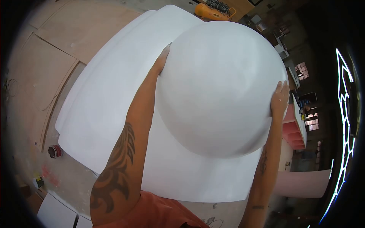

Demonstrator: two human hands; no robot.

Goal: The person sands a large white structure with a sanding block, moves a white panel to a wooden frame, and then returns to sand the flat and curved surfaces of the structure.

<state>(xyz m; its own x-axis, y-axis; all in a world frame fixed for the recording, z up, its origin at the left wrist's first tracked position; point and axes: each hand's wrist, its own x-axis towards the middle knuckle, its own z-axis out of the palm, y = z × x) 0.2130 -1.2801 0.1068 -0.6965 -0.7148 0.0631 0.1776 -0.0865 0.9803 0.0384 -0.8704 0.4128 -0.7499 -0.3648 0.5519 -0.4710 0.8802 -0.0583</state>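
A large, smooth white ball [220, 83], or perhaps a dome, sits over a broad white panel [110, 91]; its underside is hidden. My left hand [164, 57] presses against the ball's left side, fingers pointing away from me and partly hidden by its curve. On the opposite side, my right hand [280, 98] lies against the ball's right edge with its fingers extended. Between them, the two hands hold the ball from both sides.
Beyond the panel stands a yellow air compressor [213, 12]. Brown boards [45, 68] lie at left, near a small round can [55, 151]. Pink shelving [294, 129] and a curved pale pink sheet [304, 183] are at right. White panels [57, 212] lie at lower left.
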